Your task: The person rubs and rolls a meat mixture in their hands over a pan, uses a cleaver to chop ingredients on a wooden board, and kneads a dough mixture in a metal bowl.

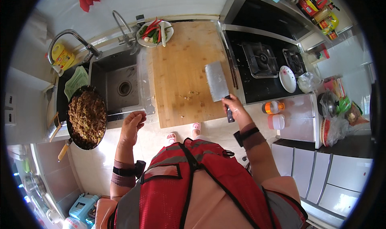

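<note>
My right hand (234,107) grips the black handle of a Chinese cleaver (217,81). Its broad blade points away from me over the right side of a wooden cutting board (181,75); whether it rests on the wood I cannot tell. Small chopped bits (191,94) lie scattered near the board's front. My left hand (133,127) hovers in front of the sink's front edge, its fingers curled in and nothing visible in them. To its left, a black frying pan (70,132) full of browned minced food (86,117) sits by the sink, wooden handle towards me.
A plate (140,41) of red and green peppers, garlic and a white stalk overlaps the board's back left corner. Left is a steel sink (113,75) with a faucet (72,32) and a green basket (75,81). A gas stove (262,58) with a plate (287,79) stands right.
</note>
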{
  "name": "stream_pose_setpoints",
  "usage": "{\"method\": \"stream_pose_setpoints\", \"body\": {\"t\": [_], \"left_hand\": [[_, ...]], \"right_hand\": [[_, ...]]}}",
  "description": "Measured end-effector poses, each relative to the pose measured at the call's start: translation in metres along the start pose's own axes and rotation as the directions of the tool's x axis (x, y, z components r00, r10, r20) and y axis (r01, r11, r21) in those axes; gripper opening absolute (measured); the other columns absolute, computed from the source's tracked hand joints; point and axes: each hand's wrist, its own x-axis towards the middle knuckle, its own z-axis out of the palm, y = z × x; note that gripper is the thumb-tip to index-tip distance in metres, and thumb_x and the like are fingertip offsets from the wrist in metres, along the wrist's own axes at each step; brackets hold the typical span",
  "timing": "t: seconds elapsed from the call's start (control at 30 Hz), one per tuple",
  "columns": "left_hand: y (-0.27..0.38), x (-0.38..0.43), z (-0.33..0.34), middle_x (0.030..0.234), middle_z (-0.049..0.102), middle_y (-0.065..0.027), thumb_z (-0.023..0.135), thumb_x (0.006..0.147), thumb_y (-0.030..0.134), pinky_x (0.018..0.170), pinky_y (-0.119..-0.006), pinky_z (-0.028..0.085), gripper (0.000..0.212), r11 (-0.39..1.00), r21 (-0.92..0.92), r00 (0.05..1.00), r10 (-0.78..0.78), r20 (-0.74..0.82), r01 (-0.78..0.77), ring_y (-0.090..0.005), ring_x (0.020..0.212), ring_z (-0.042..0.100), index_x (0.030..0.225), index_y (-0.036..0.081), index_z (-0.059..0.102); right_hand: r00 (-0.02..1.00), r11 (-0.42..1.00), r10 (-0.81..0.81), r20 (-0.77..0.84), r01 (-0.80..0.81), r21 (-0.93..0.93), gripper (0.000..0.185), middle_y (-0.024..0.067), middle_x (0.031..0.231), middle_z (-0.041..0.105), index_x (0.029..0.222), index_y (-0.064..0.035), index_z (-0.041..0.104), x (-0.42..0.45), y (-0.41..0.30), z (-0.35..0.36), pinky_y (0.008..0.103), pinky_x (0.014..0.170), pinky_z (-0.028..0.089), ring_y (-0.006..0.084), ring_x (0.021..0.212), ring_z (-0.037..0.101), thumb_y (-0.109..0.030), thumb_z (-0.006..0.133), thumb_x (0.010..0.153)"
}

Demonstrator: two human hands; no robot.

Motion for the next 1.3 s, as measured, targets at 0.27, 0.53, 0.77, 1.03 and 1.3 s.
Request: {"method": "stream_pose_setpoints", "body": {"t": [0.27, 0.53, 0.77, 1.03, 1.3], "left_hand": [[-0.008, -0.009, -0.007, 0.103, 0.065, 0.0005, 0.055, 0.094, 0.019, 0.082, -0.028, 0.043, 0.018, 1.0, -0.002, 0.999, -0.03, -0.026, 0.03, -0.0116, 0.095, 0.059, 0.108, 0.01, 0.064], [-0.007, 0.001, -0.006, 0.103, 0.065, 0.0009, 0.054, 0.095, 0.019, 0.082, -0.027, 0.043, 0.017, 1.0, 0.001, 0.999, -0.004, 0.043, 0.004, -0.0107, 0.094, 0.059, 0.107, 0.01, 0.064], [-0.01, 0.002, -0.017, 0.1, 0.065, 0.0018, 0.055, 0.095, 0.02, 0.082, -0.027, 0.043, 0.017, 0.999, 0.03, 0.998, -0.026, 0.064, 0.025, -0.0097, 0.093, 0.058, 0.106, 0.01, 0.064], [-0.003, -0.009, -0.037, 0.1, 0.065, 0.0016, 0.055, 0.094, 0.019, 0.081, -0.026, 0.043, 0.017, 0.998, 0.06, 0.998, -0.02, 0.066, 0.016, -0.0095, 0.091, 0.058, 0.106, 0.01, 0.064], [-0.012, -0.054, -0.093, 0.101, 0.065, 0.0014, 0.056, 0.094, 0.02, 0.081, -0.028, 0.044, 0.017, 1.0, 0.001, 0.996, 0.026, -0.087, -0.026, -0.01, 0.094, 0.058, 0.105, 0.01, 0.064]], "right_hand": [[0.989, 0.975, 0.056, 0.136, -0.025, -0.219, 0.017, 0.0011, 0.056, 0.05, 0.084, -0.0092, 0.05, -0.003, 0.003, 0.016, 0.0277, 0.038, 0.035, 0.0123, 0.042, 0.047, -0.012, 0.067, 0.086], [0.985, 0.996, -0.086, 0.15, 0.089, -0.012, 0.016, 0.0028, 0.06, 0.052, 0.08, -0.0069, 0.052, -0.053, 0.036, 0.022, 0.028, 0.043, 0.039, 0.013, 0.048, 0.05, -0.015, 0.064, 0.088], [0.989, 0.969, 0.02, -0.146, 0.017, 0.246, 0.013, 0.0037, 0.065, 0.051, 0.09, -0.0071, 0.049, -0.103, 0.075, -0.016, 0.0305, 0.046, 0.044, 0.0152, 0.049, 0.052, -0.013, 0.061, 0.09], [0.999, 0.984, 0.004, -0.049, 0.004, 0.176, 0.013, 0.0034, 0.067, 0.052, 0.09, -0.009, 0.051, -0.078, 0.078, 0.046, 0.0324, 0.045, 0.044, 0.0159, 0.05, 0.053, -0.015, 0.062, 0.091], [0.952, 0.994, 0.109, 0.288, -0.104, -0.033, 0.017, 0.0034, 0.06, 0.052, 0.086, -0.0105, 0.049, -0.037, 0.066, 0.179, 0.0307, 0.041, 0.042, 0.015, 0.047, 0.052, -0.016, 0.065, 0.088]]}}
